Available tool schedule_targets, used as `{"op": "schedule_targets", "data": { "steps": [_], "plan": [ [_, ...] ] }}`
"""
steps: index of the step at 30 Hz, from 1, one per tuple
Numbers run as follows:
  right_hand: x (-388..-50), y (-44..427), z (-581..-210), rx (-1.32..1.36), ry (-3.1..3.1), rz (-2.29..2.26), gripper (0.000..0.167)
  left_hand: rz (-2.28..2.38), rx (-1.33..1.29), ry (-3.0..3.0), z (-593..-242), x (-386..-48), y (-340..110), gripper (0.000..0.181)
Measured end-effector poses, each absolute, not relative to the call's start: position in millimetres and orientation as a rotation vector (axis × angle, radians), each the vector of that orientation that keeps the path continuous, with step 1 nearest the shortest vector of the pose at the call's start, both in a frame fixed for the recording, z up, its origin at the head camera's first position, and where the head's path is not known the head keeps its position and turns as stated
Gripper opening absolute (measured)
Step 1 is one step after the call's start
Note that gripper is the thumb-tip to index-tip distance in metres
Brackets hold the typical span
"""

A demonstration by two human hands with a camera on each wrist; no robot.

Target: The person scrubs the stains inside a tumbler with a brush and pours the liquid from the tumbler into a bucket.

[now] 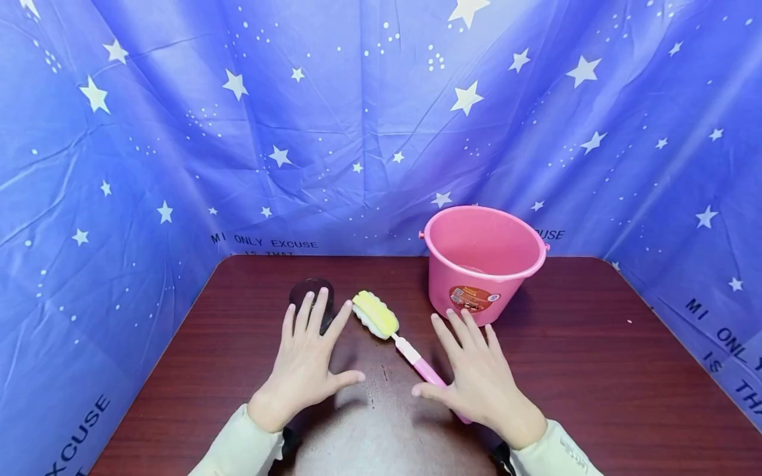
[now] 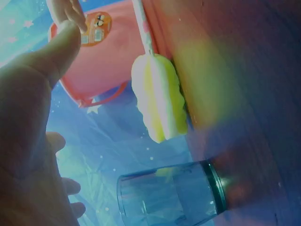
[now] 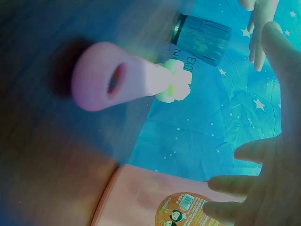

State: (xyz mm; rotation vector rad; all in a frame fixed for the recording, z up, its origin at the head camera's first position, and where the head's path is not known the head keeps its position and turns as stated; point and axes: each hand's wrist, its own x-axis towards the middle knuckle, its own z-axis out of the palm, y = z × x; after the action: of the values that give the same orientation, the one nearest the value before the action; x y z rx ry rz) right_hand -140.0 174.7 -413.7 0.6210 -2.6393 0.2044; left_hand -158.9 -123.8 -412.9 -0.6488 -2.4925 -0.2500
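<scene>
Spread hands [image 1: 306, 363] [image 1: 485, 380], brush [image 1: 407, 350], handle hole [image 3: 116, 81] visible from right wrist only

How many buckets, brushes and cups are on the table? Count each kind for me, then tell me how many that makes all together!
Bucket: 1
Brush: 1
Cup: 1
Total: 3

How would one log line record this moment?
left hand: spread, near clear cup; right hand: spread, near brush; held: nothing; pink bucket: upright
</scene>
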Motion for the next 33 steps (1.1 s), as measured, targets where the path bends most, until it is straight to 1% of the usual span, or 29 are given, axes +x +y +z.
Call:
{"op": "schedule_targets", "data": {
  "steps": [5,13,22,29,33],
  "plan": [
    [-142,174,-414,0.603,-2.667,0.271,0.102,-0.272,-0.625,-2.499,-407,-164,-133,0.109],
    [-148,173,-412,0.56,-2.765,0.21,0.084,-0.404,-0.554,-2.536,-399,-175,-150,0.106],
    [-151,164,-408,0.504,-2.863,0.209,0.066,-0.603,-0.457,-2.579,-404,-183,-150,0.107],
    [-158,158,-402,0.425,-3.013,0.293,0.046,-0.84,-0.278,-2.589,-407,-193,-151,0.113],
    [-162,154,-398,0.396,-3.052,0.379,0.042,-0.995,-0.22,-2.573,-410,-197,-151,0.115]
  ]
}}
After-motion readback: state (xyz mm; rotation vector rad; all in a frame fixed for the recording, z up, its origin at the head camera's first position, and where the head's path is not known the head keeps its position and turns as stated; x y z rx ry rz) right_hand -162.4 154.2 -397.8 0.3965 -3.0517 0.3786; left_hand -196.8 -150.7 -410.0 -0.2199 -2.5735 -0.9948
